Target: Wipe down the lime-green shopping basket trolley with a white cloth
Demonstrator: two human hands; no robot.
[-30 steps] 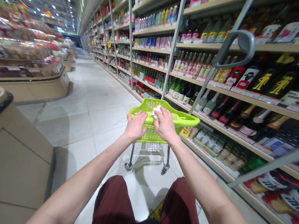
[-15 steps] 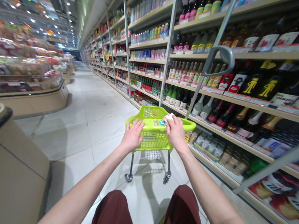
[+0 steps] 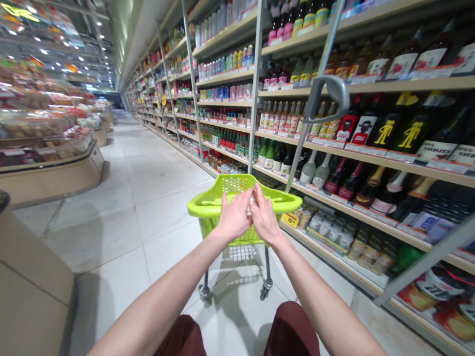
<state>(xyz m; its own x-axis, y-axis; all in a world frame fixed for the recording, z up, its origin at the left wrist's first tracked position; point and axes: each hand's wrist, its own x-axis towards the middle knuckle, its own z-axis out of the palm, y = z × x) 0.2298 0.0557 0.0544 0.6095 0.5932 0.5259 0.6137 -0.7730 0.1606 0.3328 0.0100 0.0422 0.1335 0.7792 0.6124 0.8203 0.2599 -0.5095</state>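
My left hand [image 3: 237, 215] and my right hand [image 3: 264, 217] meet in front of me, fingertips angled together. A small crumpled white tissue [image 3: 251, 203] is pressed between them, mostly covered by the fingers. Just beyond and below them is a lime-green shopping cart [image 3: 205, 207], with a wide curved handle and a lattice basket. Both hands hide the middle of the handle, and I cannot tell whether they touch it.
Tall shelves [image 3: 279, 167] of bottles and cans run along the right, with a grey hooked handle [image 3: 342, 98] on a post in front. A yellow price tag [image 3: 290, 219] sits low. Left stand a counter [image 3: 19, 287] and a food display [image 3: 52, 177]. A tiled floor [image 3: 117, 190] leads ahead.
My left hand has left the cart's handle and moved right. My right hand has moved left with the tissue, and the two hands now press together around it.
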